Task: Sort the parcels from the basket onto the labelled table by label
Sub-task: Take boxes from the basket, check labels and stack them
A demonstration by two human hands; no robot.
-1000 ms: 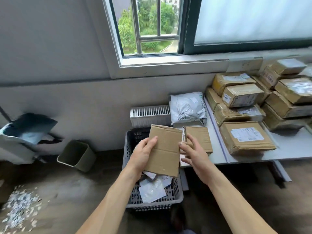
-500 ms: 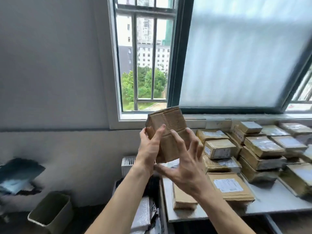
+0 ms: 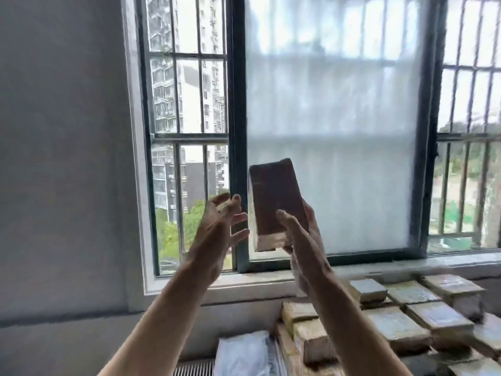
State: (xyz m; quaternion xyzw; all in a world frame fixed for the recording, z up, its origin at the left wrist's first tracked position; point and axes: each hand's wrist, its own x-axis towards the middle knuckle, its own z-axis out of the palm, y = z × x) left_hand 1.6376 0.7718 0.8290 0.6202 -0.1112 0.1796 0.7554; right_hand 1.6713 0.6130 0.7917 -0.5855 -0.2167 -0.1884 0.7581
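Two hands up: the right hand (image 3: 301, 240) grips one brown parcel (image 3: 273, 194) upright; the left hand (image 3: 217, 229), fingers spread, holds nothing.

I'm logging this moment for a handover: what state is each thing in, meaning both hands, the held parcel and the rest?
Cardboard parcel: held upright before the window, backlit, no label readable.
Right hand: grips the parcel's lower end.
Left hand: open, fingers spread, holding nothing.
Stacked parcels: lying flat in piles, blurred.
Grey mailer bag: lying left of the piles.
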